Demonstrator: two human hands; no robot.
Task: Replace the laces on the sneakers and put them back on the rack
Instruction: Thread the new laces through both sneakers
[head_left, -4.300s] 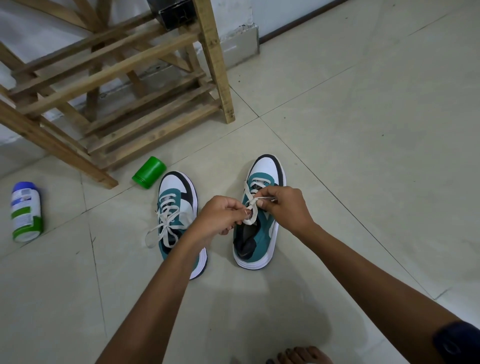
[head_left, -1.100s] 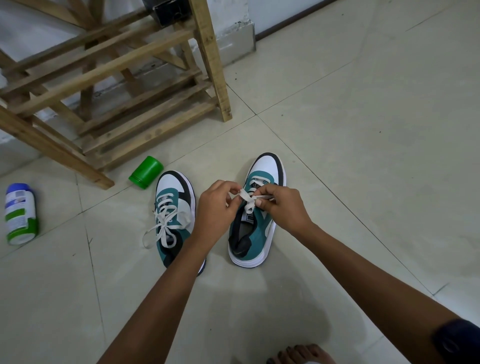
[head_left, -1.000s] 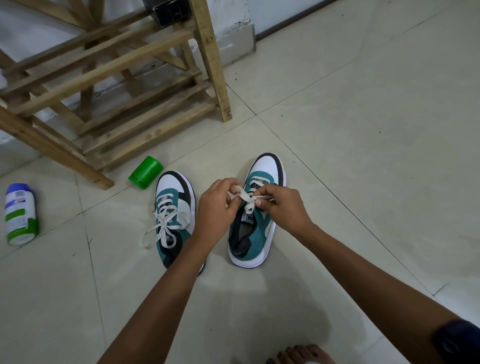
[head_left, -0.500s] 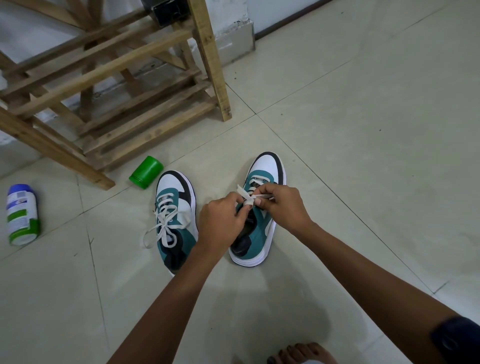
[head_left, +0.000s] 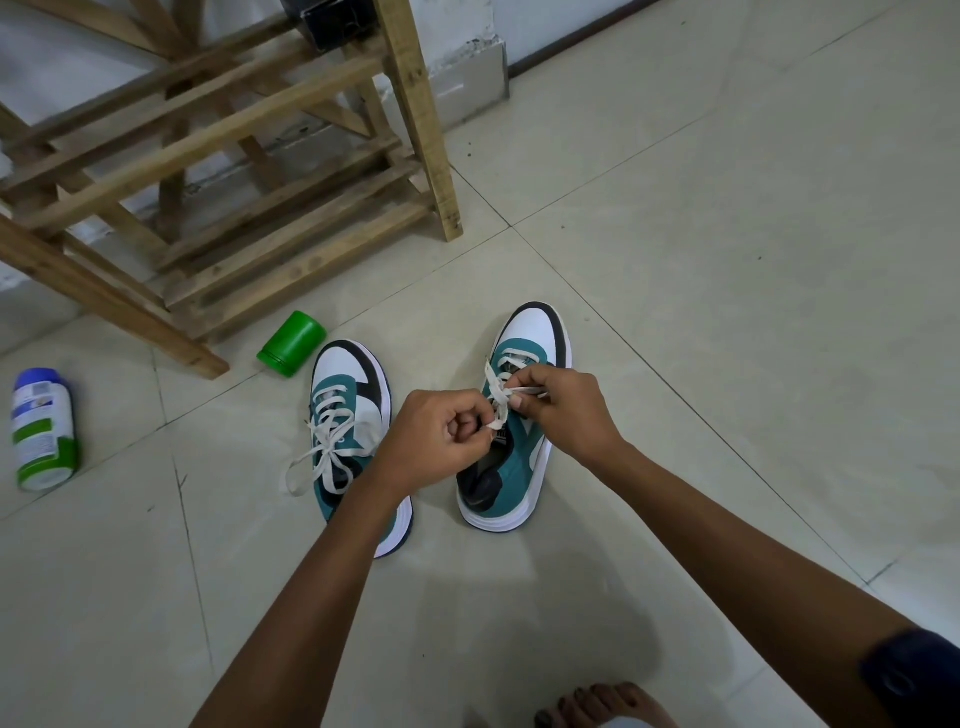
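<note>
Pale tiled floor (head_left: 727, 260), dark grout lines. Directly on it: two teal-and-white sneakers side by side, left sneaker (head_left: 345, 400), right sneaker (head_left: 524, 483); green cup (head_left: 292, 343) on its side; white bottle (head_left: 41, 431) lying down; wooden rack (head_left: 218, 171) standing; bare toes (head_left: 602, 704) at bottom edge.

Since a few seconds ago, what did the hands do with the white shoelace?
The left hand rose toward the shoe's toe, then drew back toward the person, pinching the white lace. The right hand kept its pinch above the right teal-and-white sneaker. Nothing was let go. The left, already tied sneaker, green plastic cup, white bottle and wooden rack stayed put.
</note>
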